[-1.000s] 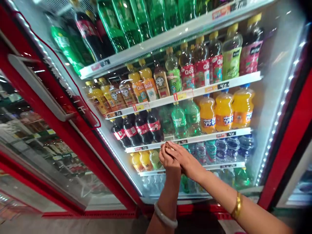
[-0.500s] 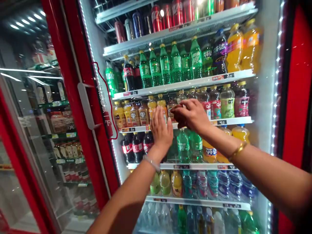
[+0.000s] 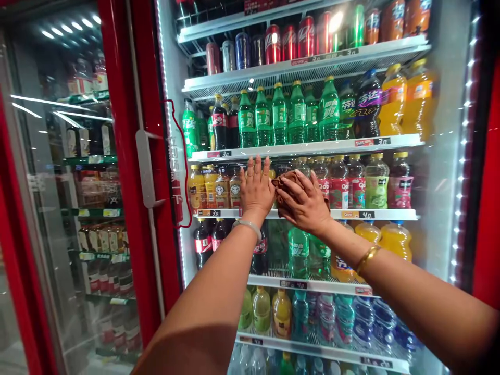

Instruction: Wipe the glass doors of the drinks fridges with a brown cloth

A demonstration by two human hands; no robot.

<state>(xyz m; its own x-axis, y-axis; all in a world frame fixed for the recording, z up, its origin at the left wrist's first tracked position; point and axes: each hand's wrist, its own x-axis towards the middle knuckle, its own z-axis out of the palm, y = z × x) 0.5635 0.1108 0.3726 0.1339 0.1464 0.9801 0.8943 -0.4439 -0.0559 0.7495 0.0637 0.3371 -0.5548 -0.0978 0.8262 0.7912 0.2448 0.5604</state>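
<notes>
My left hand lies flat against the glass door of a drinks cooler, its fingers stretched upward and slightly apart. Beside it, my right hand presses a crumpled brown cloth to the glass, fingers spread over it. Part of the cloth shows around the fingers; the palm hides the rest. Both hands are in front of the shelf of juice bottles, between a yellow juice bottle on the left and a red-labelled bottle on the right.
Behind the glass, shelves hold green soda bottles, red cans and orange soda bottles. A pale vertical door handle sticks out on the red frame at left. Another glass-fronted cooler with stocked shelves stands further left.
My right hand has flattened out, and the brown cloth, bunched under its fingers before, now lies spread against the glass. My left hand stays flat on the door. The view has shifted slightly.
</notes>
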